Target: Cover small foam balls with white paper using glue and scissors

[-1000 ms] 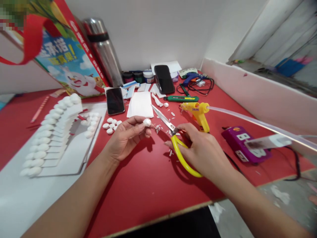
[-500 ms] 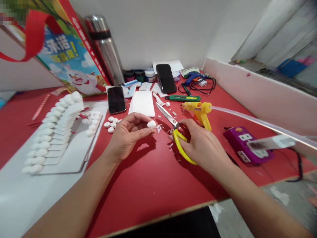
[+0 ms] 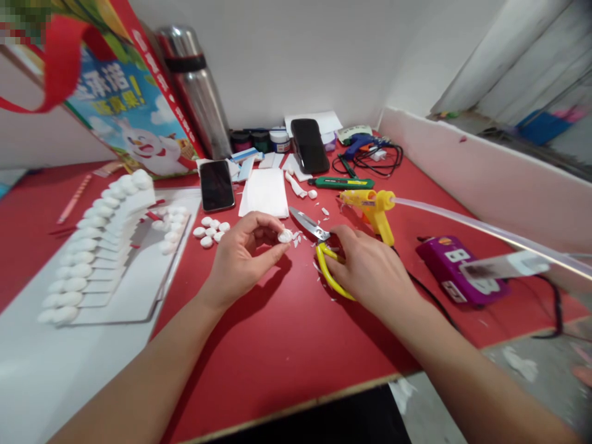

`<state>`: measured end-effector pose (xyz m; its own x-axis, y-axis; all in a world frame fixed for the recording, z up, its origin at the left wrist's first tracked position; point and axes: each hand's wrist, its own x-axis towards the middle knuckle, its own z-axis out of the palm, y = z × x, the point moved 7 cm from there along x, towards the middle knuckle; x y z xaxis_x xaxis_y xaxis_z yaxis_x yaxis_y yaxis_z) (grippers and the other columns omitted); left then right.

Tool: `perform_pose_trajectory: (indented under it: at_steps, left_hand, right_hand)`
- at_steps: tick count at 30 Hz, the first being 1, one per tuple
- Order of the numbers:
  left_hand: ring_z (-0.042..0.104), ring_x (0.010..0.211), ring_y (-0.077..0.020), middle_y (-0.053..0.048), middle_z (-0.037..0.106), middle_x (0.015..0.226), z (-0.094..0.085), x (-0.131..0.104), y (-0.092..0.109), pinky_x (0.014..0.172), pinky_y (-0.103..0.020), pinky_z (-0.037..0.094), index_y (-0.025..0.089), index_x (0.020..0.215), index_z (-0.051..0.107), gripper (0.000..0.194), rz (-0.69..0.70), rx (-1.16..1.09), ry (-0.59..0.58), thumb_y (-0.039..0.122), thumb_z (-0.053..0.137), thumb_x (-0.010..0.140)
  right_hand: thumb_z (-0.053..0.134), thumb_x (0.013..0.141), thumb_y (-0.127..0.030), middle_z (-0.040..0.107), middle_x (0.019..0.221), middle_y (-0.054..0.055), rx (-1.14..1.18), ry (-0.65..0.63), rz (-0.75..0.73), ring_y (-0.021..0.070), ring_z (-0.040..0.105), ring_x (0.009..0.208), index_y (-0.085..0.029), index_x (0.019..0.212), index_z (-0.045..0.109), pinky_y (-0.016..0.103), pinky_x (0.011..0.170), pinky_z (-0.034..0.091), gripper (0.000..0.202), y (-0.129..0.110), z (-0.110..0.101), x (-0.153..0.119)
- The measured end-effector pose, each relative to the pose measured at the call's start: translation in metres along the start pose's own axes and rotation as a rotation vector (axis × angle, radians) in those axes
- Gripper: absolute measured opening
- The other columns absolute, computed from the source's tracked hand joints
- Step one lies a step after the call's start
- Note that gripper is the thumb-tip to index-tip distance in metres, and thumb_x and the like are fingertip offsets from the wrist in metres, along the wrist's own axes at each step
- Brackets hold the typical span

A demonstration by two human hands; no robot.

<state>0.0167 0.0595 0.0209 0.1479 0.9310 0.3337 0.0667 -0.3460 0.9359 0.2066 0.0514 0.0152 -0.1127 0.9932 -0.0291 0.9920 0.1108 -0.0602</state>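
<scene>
Between the thumb and fingers of my left hand is a small white piece. My right hand grips yellow-handled scissors, whose blades point up and left, a little beyond the white piece. White shavings lie on the red table between the hands. Several white rounded pieces sit in a cluster left of my left hand. Farther left, a white stepped model has rows of white rounded pieces along its edges.
A yellow glue gun and a purple box lie to the right. Behind are a green cutter, white paper, two phones, small jars, a steel flask and a printed bag.
My right hand and the scissors have shifted slightly left, and the blades lie at a flatter angle. The white piece has turned a little in my left hand's fingers.
</scene>
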Motion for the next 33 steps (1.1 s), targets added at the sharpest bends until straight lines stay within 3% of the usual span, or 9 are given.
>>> perform_pose_trajectory:
  at_steps: [9,13,15,17,18,20,22,26,33]
  left_hand:
    - [0.065,0.085,-0.0157,-0.003,0.067,0.091,-0.001,0.0,-0.008,0.078,-0.028,0.055,0.018,0.094,0.065,0.019,-0.098,-0.01,0.036,0.018,0.078,0.08]
    - [0.065,0.088,-0.0159,-0.004,0.067,0.094,-0.001,-0.001,-0.008,0.081,-0.028,0.054,0.019,0.096,0.065,0.016,-0.075,0.018,0.02,0.019,0.076,0.084]
    - [0.065,0.089,-0.0159,-0.004,0.066,0.097,0.0,-0.001,-0.005,0.084,-0.029,0.054,0.019,0.096,0.065,0.014,-0.044,0.033,0.002,0.019,0.074,0.086]
    - [0.065,0.091,-0.0158,-0.005,0.066,0.099,0.0,-0.001,-0.002,0.086,-0.029,0.053,0.019,0.096,0.065,0.012,-0.004,0.042,-0.01,0.019,0.073,0.087]
    - [0.064,0.091,-0.0159,-0.005,0.065,0.099,0.0,-0.001,-0.001,0.087,-0.029,0.053,0.019,0.097,0.065,0.013,0.015,0.045,-0.01,0.018,0.073,0.087]
    - [0.064,0.092,-0.0158,-0.004,0.066,0.1,-0.001,-0.001,0.0,0.088,-0.029,0.052,0.019,0.098,0.065,0.013,0.04,0.051,-0.003,0.017,0.073,0.087]
    - [0.064,0.092,-0.0155,-0.004,0.066,0.1,-0.002,-0.001,-0.002,0.087,-0.028,0.052,0.019,0.099,0.064,0.014,0.027,0.054,0.007,0.017,0.072,0.088]
    - [0.066,0.09,-0.0154,-0.003,0.068,0.096,-0.004,0.0,-0.009,0.085,-0.028,0.053,0.019,0.098,0.065,0.017,-0.053,0.024,0.031,0.019,0.075,0.085]
    - [0.07,0.082,-0.0164,-0.006,0.075,0.095,-0.004,-0.001,-0.028,0.081,-0.03,0.057,0.016,0.097,0.074,0.022,-0.313,-0.204,0.081,0.031,0.08,0.083]
  right_hand:
    - [0.052,0.097,-0.028,0.071,0.09,0.017,-0.1,-0.045,-0.125,0.029,0.071,0.079,-0.013,0.107,0.069,0.034,0.059,0.035,0.025,-0.014,-0.013,-0.001]
    - [0.05,0.099,-0.031,0.07,0.082,0.017,-0.08,-0.007,-0.153,0.0291,0.069,0.073,-0.013,0.084,0.072,0.035,0.058,0.034,0.032,-0.021,-0.031,0.001]
    - [0.051,0.1,-0.031,0.071,0.083,0.016,0.081,0.079,-0.168,0.027,0.069,0.075,-0.014,0.078,0.072,0.034,0.061,0.038,0.035,-0.025,-0.042,0.006]
    - [0.053,0.1,-0.034,0.073,0.082,0.011,0.436,0.122,-0.206,0.0227,0.068,0.076,-0.015,0.084,0.073,0.032,0.064,0.043,0.031,-0.029,-0.046,0.014]
    - [0.054,0.1,-0.037,0.073,0.079,0.008,0.662,0.085,-0.22,0.0202,0.068,0.073,-0.017,0.089,0.072,0.03,0.063,0.045,0.029,-0.031,-0.042,0.02]
    - [0.06,0.097,-0.041,0.072,0.075,0.005,1.095,-0.116,-0.173,0.0169,0.067,0.063,-0.016,0.093,0.07,0.028,0.057,0.048,0.027,-0.037,-0.021,0.032]
    - [0.074,0.086,-0.041,0.072,0.076,0.004,1.367,-0.261,-0.107,0.0141,0.064,0.058,-0.016,0.091,0.068,0.026,0.054,0.049,0.027,-0.044,-0.002,0.04]
    - [0.089,0.068,-0.04,0.068,0.067,-0.001,1.597,-0.264,-0.049,0.0091,0.058,0.055,-0.015,0.081,0.069,0.021,0.052,0.047,0.035,-0.046,0.017,0.044]
    - [0.09,0.066,-0.038,0.07,0.07,0.0,1.7,-0.28,-0.041,0.0101,0.062,0.062,-0.015,0.081,0.071,0.023,0.061,0.05,0.033,-0.041,0.028,0.044]
